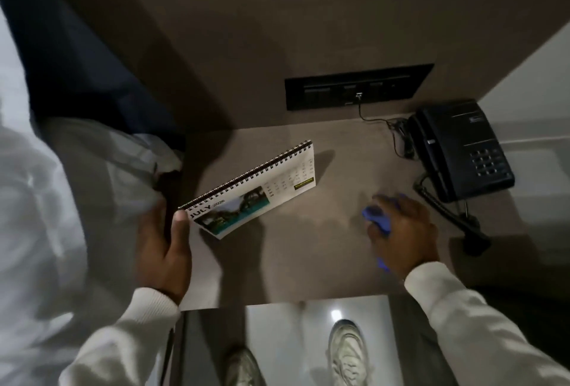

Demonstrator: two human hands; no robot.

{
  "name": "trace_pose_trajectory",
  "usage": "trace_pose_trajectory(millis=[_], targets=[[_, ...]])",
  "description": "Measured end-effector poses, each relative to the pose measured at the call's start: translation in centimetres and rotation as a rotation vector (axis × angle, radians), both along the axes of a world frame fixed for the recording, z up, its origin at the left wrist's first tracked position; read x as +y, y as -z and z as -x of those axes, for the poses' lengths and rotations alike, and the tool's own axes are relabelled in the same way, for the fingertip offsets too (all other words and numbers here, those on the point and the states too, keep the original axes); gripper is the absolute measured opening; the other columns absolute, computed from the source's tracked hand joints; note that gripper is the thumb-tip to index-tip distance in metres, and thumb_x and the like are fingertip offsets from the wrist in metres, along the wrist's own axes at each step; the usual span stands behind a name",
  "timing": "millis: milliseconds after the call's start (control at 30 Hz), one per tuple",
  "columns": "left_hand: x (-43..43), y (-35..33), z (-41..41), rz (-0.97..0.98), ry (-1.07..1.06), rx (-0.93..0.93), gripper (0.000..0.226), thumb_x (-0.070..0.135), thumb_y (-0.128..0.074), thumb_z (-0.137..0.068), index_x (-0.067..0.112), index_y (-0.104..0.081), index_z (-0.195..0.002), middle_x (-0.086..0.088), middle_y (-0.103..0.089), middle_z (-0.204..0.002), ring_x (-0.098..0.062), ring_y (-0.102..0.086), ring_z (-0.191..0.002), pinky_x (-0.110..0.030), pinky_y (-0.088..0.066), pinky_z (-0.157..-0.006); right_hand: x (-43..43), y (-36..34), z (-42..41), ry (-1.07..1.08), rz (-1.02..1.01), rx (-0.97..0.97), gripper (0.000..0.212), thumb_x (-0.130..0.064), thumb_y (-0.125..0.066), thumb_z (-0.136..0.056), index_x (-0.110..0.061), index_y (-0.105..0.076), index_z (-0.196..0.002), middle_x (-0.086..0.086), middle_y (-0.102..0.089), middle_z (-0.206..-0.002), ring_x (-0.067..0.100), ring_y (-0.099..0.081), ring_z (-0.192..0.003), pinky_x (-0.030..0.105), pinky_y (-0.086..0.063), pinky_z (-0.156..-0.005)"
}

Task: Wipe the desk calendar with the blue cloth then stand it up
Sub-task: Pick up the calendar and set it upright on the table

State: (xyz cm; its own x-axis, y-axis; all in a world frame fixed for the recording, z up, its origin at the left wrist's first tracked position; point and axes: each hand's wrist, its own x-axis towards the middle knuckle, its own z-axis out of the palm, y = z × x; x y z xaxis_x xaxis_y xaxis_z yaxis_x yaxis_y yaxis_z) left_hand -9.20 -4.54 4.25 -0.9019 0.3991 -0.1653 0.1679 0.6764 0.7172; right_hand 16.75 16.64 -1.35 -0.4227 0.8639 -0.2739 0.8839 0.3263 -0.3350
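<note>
A spiral-bound desk calendar (253,191) showing July with a blue-green photo stands tilted on the brown bedside table (308,262), its lower left corner off to the table's left side. My left hand (166,246) grips that left end, thumb on the front page. My right hand (401,231) rests on the table to the right of the calendar, closed around a bunched blue cloth (377,220); a bit of cloth also pokes out below the palm. The hand and cloth are apart from the calendar.
A black corded phone (459,151) sits at the table's right rear, its coiled cord trailing to the right edge. A black socket panel (357,86) is on the wall behind. White bedding (61,200) lies to the left. My shoes show on the floor below.
</note>
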Motion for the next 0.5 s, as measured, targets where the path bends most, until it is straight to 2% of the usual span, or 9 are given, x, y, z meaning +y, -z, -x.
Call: trace_pose_trajectory(millis=[67,133,233,333,367,400,433,500], targets=[[-0.5,0.8,0.0,-0.035,-0.081,-0.203,0.058,0.056,-0.035,-0.089,0.015,-0.053,-0.126,-0.017,-0.058,-0.133,-0.035,-0.052,-0.124,-0.042,-0.037,-0.108,0.4,-1.4,2.4,0.048,-0.035,0.314,0.048,-0.02,-0.068,-0.08,-0.021,-0.056,-0.127,0.007,-0.061,-0.128,0.023,-0.055,-0.11,0.038,-0.05,-0.094],[-0.1,0.8,0.2,-0.215,-0.207,-0.45,0.048,0.056,-0.038,-0.093,0.02,-0.055,-0.12,-0.012,-0.06,-0.13,-0.03,-0.054,-0.123,-0.048,-0.041,-0.106,1.2,-2.8,5.5,0.106,0.114,0.54,0.055,-0.011,-0.066,-0.083,-0.021,-0.05,-0.134,0.002,-0.059,-0.129,0.012,-0.055,-0.103,0.021,-0.046,-0.091],[1.1,0.4,1.1,-0.402,-0.282,-0.705,0.046,0.059,-0.036,-0.092,0.024,-0.06,-0.107,0.0,-0.066,-0.115,-0.02,-0.057,-0.116,-0.043,-0.044,-0.094,2.2,-3.6,10.2,0.143,0.439,0.673,0.065,0.002,-0.061,-0.085,-0.019,-0.038,-0.142,0.009,-0.059,-0.133,0.02,-0.057,-0.117,0.028,-0.048,-0.096],[2.1,0.2,2.6,-0.477,-0.268,-0.82,0.051,0.069,-0.036,-0.086,0.029,-0.062,-0.102,0.004,-0.069,-0.111,-0.015,-0.058,-0.111,-0.045,-0.043,-0.092,2.7,-3.4,12.4,0.159,0.531,0.705,0.065,0.011,-0.055,-0.085,-0.017,-0.037,-0.142,0.016,-0.067,-0.121,0.015,-0.064,-0.098,0.005,-0.051,-0.068],[2.7,0.1,3.2,-0.485,-0.251,-0.82,0.05,0.069,-0.036,-0.086,0.03,-0.062,-0.103,0.005,-0.069,-0.111,-0.015,-0.058,-0.112,-0.046,-0.042,-0.093,2.9,-3.3,12.7,0.173,0.506,0.715,0.064,0.012,-0.053,-0.085,-0.016,-0.039,-0.141,0.016,-0.069,-0.116,0.013,-0.064,-0.091,0.003,-0.051,-0.062],[3.3,0.1,3.9,-0.483,-0.228,-0.82,0.049,0.068,-0.035,-0.087,0.031,-0.062,-0.105,0.007,-0.069,-0.11,-0.014,-0.057,-0.113,-0.045,-0.041,-0.095,3.2,-3.2,12.8,0.191,0.481,0.724,0.064,0.013,-0.051,-0.084,-0.016,-0.04,-0.14,0.016,-0.07,-0.113,0.015,-0.065,-0.09,0.006,-0.054,-0.065],[4.1,-0.1,4.4,-0.48,-0.2,-0.824,0.049,0.067,-0.034,-0.088,0.031,-0.062,-0.107,0.01,-0.069,-0.108,-0.014,-0.057,-0.113,-0.043,-0.041,-0.094,3.5,-3.1,12.9,0.213,0.465,0.746,0.062,0.013,-0.049,-0.084,-0.016,-0.041,-0.139,0.016,-0.07,-0.112,0.019,-0.066,-0.092,0.016,-0.058,-0.074],[6.4,-0.5,5.7,-0.481,-0.157,-0.837,0.052,0.065,-0.031,-0.09,0.028,-0.06,-0.112,0.011,-0.067,-0.104,-0.016,-0.056,-0.114,-0.037,-0.042,-0.087,4.7,-2.8,13.1,0.252,0.459,0.781,0.06,0.011,-0.047,-0.085,-0.015,-0.041,-0.139,0.013,-0.069,-0.111,0.027,-0.066,-0.1,0.043,-0.057,-0.092]])
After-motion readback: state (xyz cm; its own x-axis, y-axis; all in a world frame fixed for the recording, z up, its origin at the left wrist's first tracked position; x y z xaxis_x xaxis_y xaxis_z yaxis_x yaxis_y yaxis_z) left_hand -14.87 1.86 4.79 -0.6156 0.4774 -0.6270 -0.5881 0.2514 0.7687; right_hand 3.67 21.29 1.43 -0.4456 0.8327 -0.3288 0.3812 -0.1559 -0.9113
